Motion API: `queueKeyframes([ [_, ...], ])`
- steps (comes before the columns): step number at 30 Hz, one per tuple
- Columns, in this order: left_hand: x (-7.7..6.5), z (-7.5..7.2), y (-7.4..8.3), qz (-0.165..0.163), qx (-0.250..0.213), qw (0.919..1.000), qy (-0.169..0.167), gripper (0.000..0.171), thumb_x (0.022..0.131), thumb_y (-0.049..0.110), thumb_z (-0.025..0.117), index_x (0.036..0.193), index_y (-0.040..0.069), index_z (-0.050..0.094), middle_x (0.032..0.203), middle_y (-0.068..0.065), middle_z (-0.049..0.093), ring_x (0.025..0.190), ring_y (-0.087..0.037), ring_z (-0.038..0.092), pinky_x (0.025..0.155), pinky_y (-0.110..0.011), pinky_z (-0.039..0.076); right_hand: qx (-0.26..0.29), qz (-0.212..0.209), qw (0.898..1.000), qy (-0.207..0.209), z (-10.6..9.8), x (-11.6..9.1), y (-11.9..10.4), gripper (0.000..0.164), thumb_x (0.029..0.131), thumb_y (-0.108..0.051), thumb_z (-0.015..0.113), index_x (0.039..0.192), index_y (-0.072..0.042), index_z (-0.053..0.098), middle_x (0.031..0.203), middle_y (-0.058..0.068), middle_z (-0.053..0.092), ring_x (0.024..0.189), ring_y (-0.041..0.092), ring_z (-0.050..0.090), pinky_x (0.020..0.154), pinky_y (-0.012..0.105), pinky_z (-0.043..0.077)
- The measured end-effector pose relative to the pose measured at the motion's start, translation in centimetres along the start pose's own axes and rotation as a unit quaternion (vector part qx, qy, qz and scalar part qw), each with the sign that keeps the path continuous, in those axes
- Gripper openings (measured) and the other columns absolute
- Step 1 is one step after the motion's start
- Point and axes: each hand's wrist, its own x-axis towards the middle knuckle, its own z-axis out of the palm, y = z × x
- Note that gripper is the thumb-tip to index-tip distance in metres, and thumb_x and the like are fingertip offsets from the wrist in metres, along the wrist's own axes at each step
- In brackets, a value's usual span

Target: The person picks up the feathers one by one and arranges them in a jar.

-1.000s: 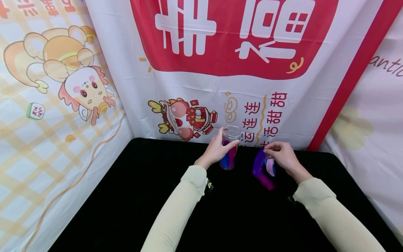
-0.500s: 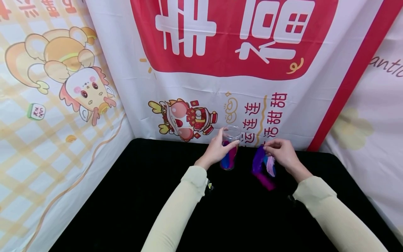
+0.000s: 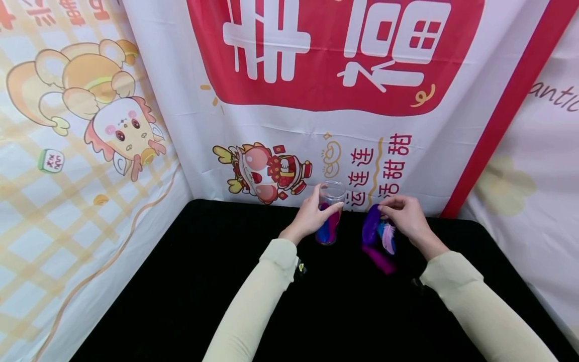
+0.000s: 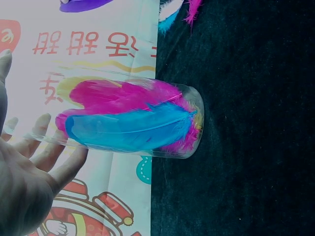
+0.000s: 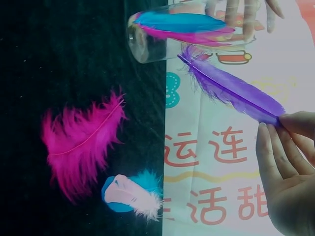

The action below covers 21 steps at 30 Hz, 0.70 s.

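Gripping a clear jar (image 5: 145, 49) round its upper part, the left hand (image 3: 311, 215) lays its thumb across the near side, while its fingers curve round the other side, slightly apart from one another. The jar is upright within this grip, its round mouth about level with the left fingertips. Below them, inside the jar, a blue feather (image 4: 130, 128) rests against bright pink feathers (image 4: 118, 96), with a yellow feather (image 4: 69, 91) partly hidden behind.

Well apart, to the right of the left hand and at much the same height, the right hand (image 3: 404, 216) is bent inward, thumb and fingertips pinching the broad end of a purple feather (image 5: 238, 96). From that pinch the feather slants down, quill lowest, towards the jar side; the head view shows a gap between the two. The right fingers lie close alongside each other.

Just beneath the right hand, a pale pink feather (image 5: 129, 191) lies over blue ones on the black desk (image 3: 362, 311). Nearer the person than either hand is a loose magenta feather (image 5: 81, 142). The left sleeve (image 3: 253, 301) and right sleeve (image 3: 488, 311) slope forward and inward to the wrists, cuffs turned back. Beyond both hands hangs a printed cloth (image 3: 316, 118).
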Motion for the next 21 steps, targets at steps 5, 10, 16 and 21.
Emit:
queueKeyframes([
  [5,0.0,-0.1,0.0,-0.001,0.0,1.0,0.0,0.081,0.094,0.06,0.066,0.156,0.021,0.03,0.137,-0.008,0.057,0.13,-0.025,0.057,0.109,-0.045,0.046,-0.002,-0.018,1.0,0.005,0.0,0.2,-0.7,0.022,0.097,-0.006,0.071,0.107,0.013,0.069,0.097,0.019,0.075,0.075,0.014,0.073,0.069,0.025,0.06],
  [10,0.0,-0.1,0.0,-0.004,-0.001,1.0,0.0,0.083,0.094,0.06,0.066,0.157,0.021,0.029,0.14,-0.009,0.056,0.131,-0.026,0.056,0.109,-0.044,0.046,-0.017,-0.024,0.999,0.012,0.0,0.3,-1.2,0.023,0.097,-0.008,0.071,0.109,0.011,0.07,0.101,0.023,0.075,0.072,0.01,0.072,0.068,0.021,0.059],
  [16,-0.1,-0.2,0.1,0.002,-0.004,1.0,-0.001,0.082,0.094,0.06,0.066,0.157,0.02,0.029,0.14,-0.01,0.056,0.13,-0.026,0.057,0.109,-0.044,0.046,0.004,-0.03,0.999,0.018,0.3,0.4,-1.6,0.021,0.097,-0.003,0.069,0.109,0.015,0.068,0.106,0.031,0.071,0.076,0.011,0.073,0.07,0.024,0.06],
  [21,-0.1,-0.1,0.1,0.006,-0.003,1.0,-0.001,0.081,0.095,0.059,0.066,0.156,0.02,0.03,0.139,-0.009,0.057,0.129,-0.026,0.057,0.109,-0.044,0.046,0.014,-0.029,0.999,0.03,0.3,0.6,-2.1,0.022,0.096,-0.002,0.069,0.108,0.017,0.067,0.104,0.028,0.072,0.075,0.012,0.073,0.068,0.026,0.061],
])
